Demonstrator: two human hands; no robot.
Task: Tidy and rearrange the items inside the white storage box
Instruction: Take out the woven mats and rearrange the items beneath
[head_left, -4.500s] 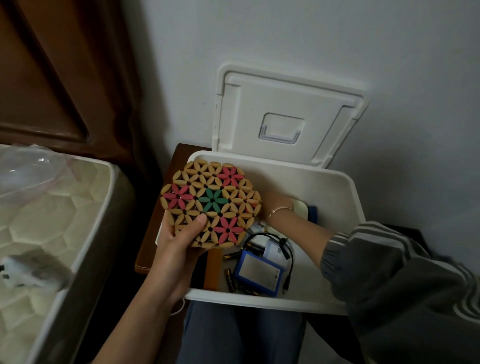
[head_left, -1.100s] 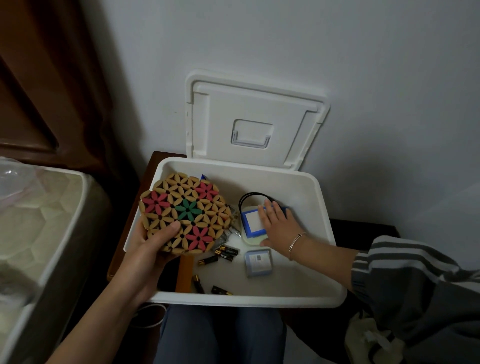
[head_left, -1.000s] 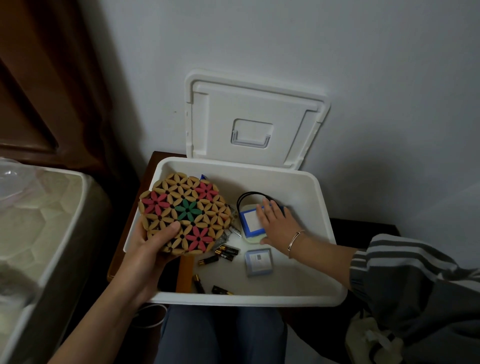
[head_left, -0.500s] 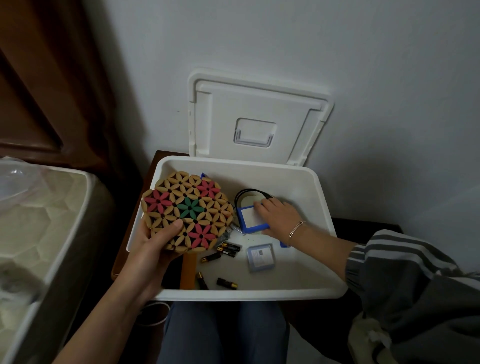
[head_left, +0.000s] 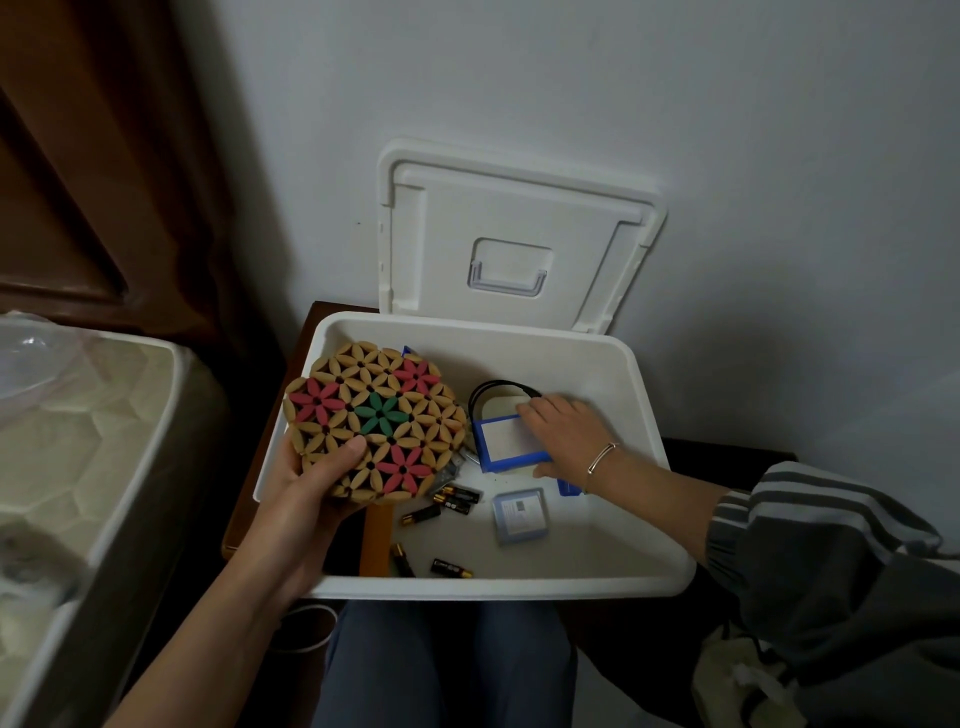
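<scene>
The white storage box (head_left: 519, 588) stands open in front of me, its lid (head_left: 519, 234) leaning on the wall behind it. My left hand (head_left: 306, 493) grips a round wooden trivet (head_left: 376, 421) with red and green flowers, held over the box's left side. My right hand (head_left: 566, 436) lies with straight fingers on a blue-edged pack (head_left: 501, 441), which sits on a cream disc with a black cable (head_left: 493, 387) looped behind it. A small pale blue square case (head_left: 519, 514) and several loose batteries (head_left: 457, 500) lie on the box floor.
An orange-brown strip (head_left: 376, 540) stands at the box's near left corner, and a small blue piece (head_left: 569, 488) shows under my right wrist. A mattress (head_left: 78, 441) is close on the left, a dark wooden panel (head_left: 78, 156) behind it. The box rests on a brown table (head_left: 244, 509).
My right hand carried the blue-edged pack from the box's front to its middle, onto the cream disc, and stays on it. My left hand still holds the trivet.
</scene>
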